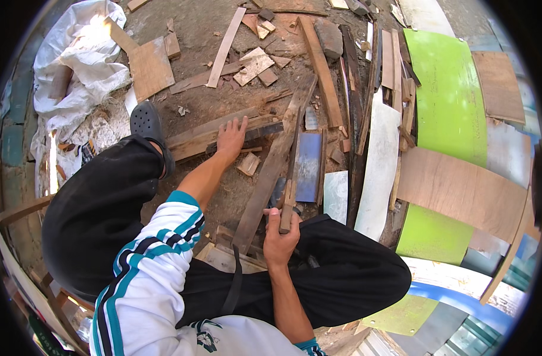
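Note:
My left hand (pixel 230 139) lies over the wooden planks (pixel 203 132) in front of my shoe, its fingers spread and touching the top of the wood. One plank under or beside it has a dark, blackened end (pixel 271 129). My right hand (pixel 280 240) is closed round a short brown wooden piece (pixel 288 206) above my right thigh. The piece points away from me and looks narrower at its far end; I cannot tell if it is a tool's handle. A long weathered board (pixel 274 163) runs between the two hands. Below my left hand sits a small wood block (pixel 248 164).
Wood scraps (pixel 256 65) litter the dirt ahead. A loose beam (pixel 319 71) lies beyond the long board. Bright green panels (pixel 449 95) and a plywood strip (pixel 461 187) cover the right side. A white sack (pixel 75 65) stands far left, near my dark clog (pixel 147 126).

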`<state>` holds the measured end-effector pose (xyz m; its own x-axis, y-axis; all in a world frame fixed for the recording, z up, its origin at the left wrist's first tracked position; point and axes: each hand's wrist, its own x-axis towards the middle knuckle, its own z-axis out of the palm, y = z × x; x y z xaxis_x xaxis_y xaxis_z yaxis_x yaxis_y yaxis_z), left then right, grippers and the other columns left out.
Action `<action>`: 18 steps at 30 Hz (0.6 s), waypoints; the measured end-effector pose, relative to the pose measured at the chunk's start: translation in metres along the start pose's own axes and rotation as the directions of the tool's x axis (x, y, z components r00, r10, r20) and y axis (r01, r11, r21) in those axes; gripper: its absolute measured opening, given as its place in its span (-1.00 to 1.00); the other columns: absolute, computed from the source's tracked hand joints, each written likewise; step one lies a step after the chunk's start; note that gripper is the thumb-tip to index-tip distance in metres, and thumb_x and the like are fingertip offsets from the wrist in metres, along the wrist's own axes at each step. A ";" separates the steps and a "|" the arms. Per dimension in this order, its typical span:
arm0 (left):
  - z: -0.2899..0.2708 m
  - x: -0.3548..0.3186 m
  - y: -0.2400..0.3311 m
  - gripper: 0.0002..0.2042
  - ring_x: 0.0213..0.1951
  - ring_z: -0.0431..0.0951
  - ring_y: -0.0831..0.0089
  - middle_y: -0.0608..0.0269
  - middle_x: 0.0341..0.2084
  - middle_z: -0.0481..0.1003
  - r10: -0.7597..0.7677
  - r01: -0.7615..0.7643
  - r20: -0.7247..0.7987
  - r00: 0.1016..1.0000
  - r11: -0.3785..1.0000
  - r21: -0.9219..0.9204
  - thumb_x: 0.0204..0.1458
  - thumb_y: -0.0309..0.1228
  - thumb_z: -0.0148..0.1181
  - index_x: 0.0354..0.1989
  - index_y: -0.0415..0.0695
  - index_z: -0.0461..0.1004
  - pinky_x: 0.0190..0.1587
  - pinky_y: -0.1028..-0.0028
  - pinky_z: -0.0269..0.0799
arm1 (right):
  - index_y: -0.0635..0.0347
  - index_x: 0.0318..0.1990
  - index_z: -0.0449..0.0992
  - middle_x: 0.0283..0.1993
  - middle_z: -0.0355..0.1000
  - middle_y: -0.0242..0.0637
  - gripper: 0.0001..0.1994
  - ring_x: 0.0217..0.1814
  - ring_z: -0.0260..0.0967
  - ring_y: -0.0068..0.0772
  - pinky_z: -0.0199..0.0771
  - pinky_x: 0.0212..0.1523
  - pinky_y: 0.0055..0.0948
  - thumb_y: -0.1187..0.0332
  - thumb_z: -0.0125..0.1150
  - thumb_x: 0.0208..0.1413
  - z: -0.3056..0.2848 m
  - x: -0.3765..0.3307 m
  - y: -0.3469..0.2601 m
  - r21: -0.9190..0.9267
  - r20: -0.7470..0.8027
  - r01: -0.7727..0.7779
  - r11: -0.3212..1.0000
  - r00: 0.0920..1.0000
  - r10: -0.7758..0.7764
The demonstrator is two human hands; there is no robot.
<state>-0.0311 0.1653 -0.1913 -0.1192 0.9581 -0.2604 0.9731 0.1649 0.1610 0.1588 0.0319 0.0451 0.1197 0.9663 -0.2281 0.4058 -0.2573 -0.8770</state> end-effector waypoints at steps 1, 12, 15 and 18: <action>0.001 0.001 -0.002 -0.30 0.26 0.28 0.07 0.02 0.24 0.24 0.011 -0.012 0.050 0.999 1.000 0.023 0.18 -0.39 0.16 0.48 -0.06 -0.01 0.27 0.04 0.23 | 0.25 -0.33 0.49 -0.41 0.46 -0.42 -0.76 -0.54 0.24 -0.70 0.27 -0.49 -0.57 0.27 0.18 0.32 0.000 0.000 -0.001 0.009 -0.007 -0.001 1.000 1.000 0.002; -0.013 0.013 -0.007 -0.40 0.21 0.36 0.01 -0.03 0.15 0.31 -0.028 0.022 0.142 0.989 0.999 0.045 0.17 -0.49 0.06 0.41 -0.12 0.07 0.15 0.03 0.39 | 0.25 -0.23 0.48 -0.40 0.55 -0.29 -0.70 -0.44 0.42 -0.51 0.40 -0.35 -0.42 0.15 0.21 0.31 -0.001 0.005 -0.042 0.201 0.099 -0.156 0.967 0.985 0.138; -0.022 0.019 -0.030 -0.40 0.19 0.38 -0.01 -0.04 0.14 0.32 -0.036 0.031 0.108 0.994 0.998 0.050 0.16 -0.46 0.08 0.40 -0.14 0.07 0.13 0.02 0.43 | 0.28 -0.27 0.48 -0.50 0.49 -0.16 -0.67 -0.45 0.50 -0.24 0.42 -0.38 -0.25 0.13 0.25 0.27 -0.004 0.010 -0.047 0.218 0.087 -0.170 0.961 0.984 0.155; -0.037 0.024 -0.043 -0.34 0.22 0.37 0.00 -0.07 0.19 0.30 -0.030 0.020 0.173 0.984 0.998 0.058 0.16 -0.27 0.18 0.40 -0.16 0.06 0.15 0.06 0.42 | 0.27 -0.28 0.48 -0.51 0.49 -0.16 -0.67 -0.45 0.51 -0.23 0.42 -0.38 -0.24 0.12 0.24 0.28 -0.008 0.013 -0.033 0.196 0.062 -0.176 0.965 0.984 0.167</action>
<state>-0.0831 0.1897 -0.1692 -0.1127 0.8977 -0.4259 0.9803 0.1704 0.0998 0.1545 0.0526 0.0745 0.1300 0.9085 -0.3971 0.1923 -0.4160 -0.8888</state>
